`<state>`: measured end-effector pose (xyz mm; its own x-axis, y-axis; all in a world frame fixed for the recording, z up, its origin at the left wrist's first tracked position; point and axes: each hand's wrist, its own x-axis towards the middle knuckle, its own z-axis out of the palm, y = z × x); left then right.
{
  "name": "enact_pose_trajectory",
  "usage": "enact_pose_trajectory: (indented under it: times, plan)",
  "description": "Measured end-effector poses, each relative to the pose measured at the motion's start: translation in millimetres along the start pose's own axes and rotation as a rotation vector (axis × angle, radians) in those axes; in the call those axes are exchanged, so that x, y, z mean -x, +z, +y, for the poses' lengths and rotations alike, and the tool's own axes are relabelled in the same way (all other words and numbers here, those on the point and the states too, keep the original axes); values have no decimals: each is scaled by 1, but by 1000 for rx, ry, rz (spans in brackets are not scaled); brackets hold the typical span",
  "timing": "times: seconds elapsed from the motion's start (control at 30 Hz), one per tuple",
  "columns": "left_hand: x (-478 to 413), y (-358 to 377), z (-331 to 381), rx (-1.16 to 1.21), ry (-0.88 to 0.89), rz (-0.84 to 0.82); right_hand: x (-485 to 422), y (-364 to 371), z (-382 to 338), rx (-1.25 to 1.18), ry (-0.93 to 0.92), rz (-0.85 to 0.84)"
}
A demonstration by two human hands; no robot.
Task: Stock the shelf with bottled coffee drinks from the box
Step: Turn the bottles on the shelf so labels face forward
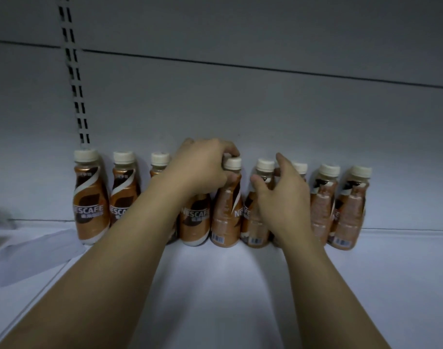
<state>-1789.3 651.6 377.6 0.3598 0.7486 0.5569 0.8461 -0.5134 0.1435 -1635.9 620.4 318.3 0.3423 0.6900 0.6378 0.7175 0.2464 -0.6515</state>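
Observation:
Several brown Nescafe coffee bottles with cream caps stand in a row against the back wall of the white shelf [215, 285]. My left hand [200, 167] is closed around the neck of a middle bottle [226, 210], fingers over its cap. My right hand [283, 195] hovers with fingers spread in front of the neighbouring bottle [255, 222], touching or nearly touching it, and hides most of a bottle behind it. The leftmost bottle [89, 197] and the rightmost bottle [349, 210] stand untouched. The box is out of view.
A slotted upright rail [74, 81] runs down the back panel above the leftmost bottle. A crumpled sheet of clear plastic [26, 250] lies on the shelf at the left. The shelf's front edge runs diagonally at the lower left.

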Motion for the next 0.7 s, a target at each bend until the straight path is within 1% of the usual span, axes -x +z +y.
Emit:
enact_pose_trajectory:
  times: [0.1,0.23,0.33,0.53,0.7]
  plan:
    - [-8,-3,1,25,-50,-82,-3,0,2,45,-37,-17]
    - [-17,-1,8,-37,-87,-20,-3,3,4,72,-32,3]
    - [-20,-3,8,21,-107,-19,-1,4,5,43,-9,22]
    - [-17,-5,7,90,-77,-32,-1,7,1,147,-24,117]
    - [-12,-8,5,162,-56,-51,-3,9,1,181,-19,132]
